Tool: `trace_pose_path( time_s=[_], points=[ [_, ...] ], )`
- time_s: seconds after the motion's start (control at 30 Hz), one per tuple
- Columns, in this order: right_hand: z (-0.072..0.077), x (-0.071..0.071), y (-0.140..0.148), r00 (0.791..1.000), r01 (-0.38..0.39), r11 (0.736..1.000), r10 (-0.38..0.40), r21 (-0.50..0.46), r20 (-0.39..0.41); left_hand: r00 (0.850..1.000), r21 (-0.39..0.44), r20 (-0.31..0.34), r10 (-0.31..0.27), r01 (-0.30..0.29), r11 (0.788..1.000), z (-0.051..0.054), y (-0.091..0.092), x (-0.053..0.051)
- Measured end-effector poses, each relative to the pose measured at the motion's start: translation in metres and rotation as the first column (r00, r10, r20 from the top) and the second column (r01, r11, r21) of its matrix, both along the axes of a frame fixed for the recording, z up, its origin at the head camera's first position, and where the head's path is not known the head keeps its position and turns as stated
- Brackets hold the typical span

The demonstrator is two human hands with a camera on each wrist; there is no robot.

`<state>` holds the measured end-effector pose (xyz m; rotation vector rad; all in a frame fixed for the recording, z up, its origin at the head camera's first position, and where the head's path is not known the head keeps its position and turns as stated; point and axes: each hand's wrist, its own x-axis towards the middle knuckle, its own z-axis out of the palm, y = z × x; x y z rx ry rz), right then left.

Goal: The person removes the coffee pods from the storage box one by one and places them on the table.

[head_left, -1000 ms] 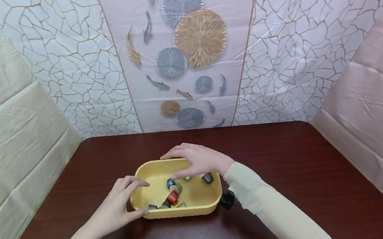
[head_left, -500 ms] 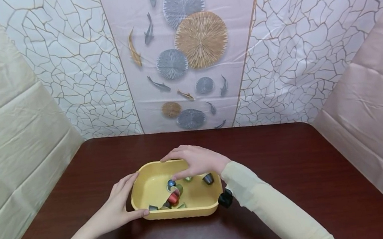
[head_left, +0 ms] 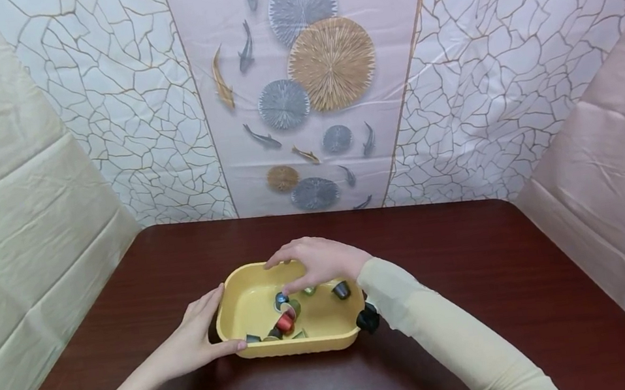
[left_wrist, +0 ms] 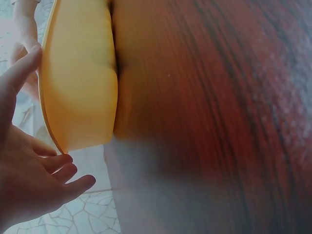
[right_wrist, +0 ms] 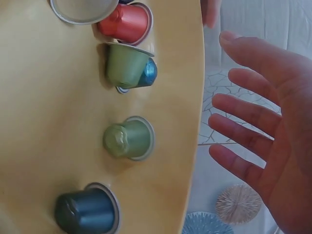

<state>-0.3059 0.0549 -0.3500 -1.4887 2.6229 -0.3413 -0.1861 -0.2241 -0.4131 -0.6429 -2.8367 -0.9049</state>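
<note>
A yellow plastic bin (head_left: 320,343) with several coffee capsules inside sits on the dark table. My left hand (head_left: 191,333) spans its left end, thumb at the front rim and extended fingers along the outer left side. In the left wrist view, that thumb touches the rim and the fingertips meet the bin's end. My right hand (head_left: 321,261) hovers over the back right part of the bin, fingers spread near the back rim and holding nothing. The right wrist view has a red capsule (right_wrist: 126,23), a green capsule (right_wrist: 129,139) and a dark blue capsule (right_wrist: 88,210).
The dark reddish-brown table (head_left: 445,256) extends on all sides of the bin. A patterned cloth (head_left: 303,124) hangs behind it, with plain fabric panels (head_left: 609,149) at both sides. A small black object (head_left: 367,318) is at my right wrist.
My left fingers have moved from above the bin's left interior to the outside of its left end. My right hand stays nearly in place over the bin, and the capsules have not moved.
</note>
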Motion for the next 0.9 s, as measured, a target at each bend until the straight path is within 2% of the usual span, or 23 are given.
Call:
trace_pose_path(
  time_s=[0.2, 0.33, 0.57, 0.9],
  points=[
    [0.009, -0.003, -0.001, 0.999, -0.033, 0.999, 0.034, 0.026, -0.037, 1.0, 0.003, 0.02, 0.003, -0.003, 1.0, 0.003, 0.0, -0.003],
    [0.013, -0.004, -0.004, 0.999, -0.032, 0.997, 0.035, 0.068, -0.035, 1.0, 0.006, 0.017, -0.009, 0.009, 1.0, 0.004, 0.001, -0.004],
    [0.014, -0.005, -0.014, 0.999, -0.049, 0.994, 0.048, 0.095, 0.013, 1.0, 0.0, 0.002, -0.02, 0.02, 1.0, 0.003, 0.002, -0.003],
    [0.002, -0.01, -0.024, 0.993, -0.051, 0.993, 0.039, 0.111, 0.11, 1.0, -0.002, 0.013, -0.023, 0.023, 1.0, 0.006, 0.006, 0.001]
  ],
)
